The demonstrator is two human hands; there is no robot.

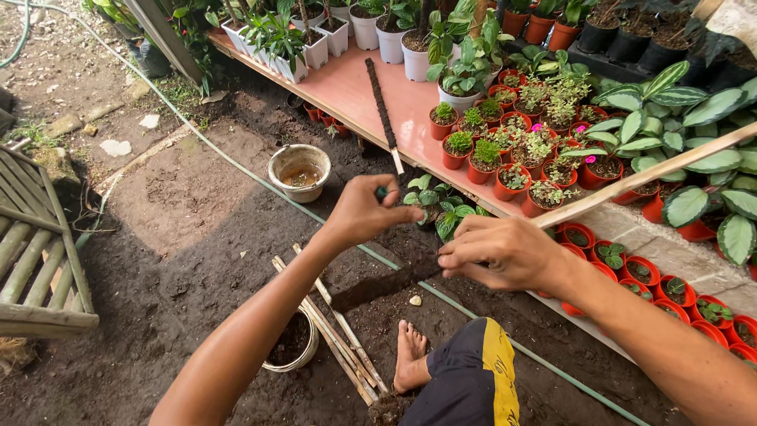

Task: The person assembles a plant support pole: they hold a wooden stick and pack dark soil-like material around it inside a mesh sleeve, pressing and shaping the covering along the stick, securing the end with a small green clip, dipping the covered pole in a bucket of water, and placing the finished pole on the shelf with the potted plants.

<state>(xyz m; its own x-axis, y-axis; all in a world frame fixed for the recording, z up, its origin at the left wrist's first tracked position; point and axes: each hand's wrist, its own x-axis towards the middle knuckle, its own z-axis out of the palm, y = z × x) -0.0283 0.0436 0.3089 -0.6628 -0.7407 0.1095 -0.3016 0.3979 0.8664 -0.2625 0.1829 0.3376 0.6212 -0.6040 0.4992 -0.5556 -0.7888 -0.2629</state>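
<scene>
Plant (438,207) with green leaves sits between both hands, just off the surface's (355,91) near edge. Left hand (367,211) fingers pinch its stem top; right hand (501,251) fingers curl closed around a bamboo stick (654,172). Bucket (300,171) stands beyond on soil.

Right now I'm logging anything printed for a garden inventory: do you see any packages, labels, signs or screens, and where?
None show: no package, label, sign or screen.
Nearest things are plain containers: small orange pots on the pink shelf, white pots at its back, and a dirty white bucket on the soil.
</scene>
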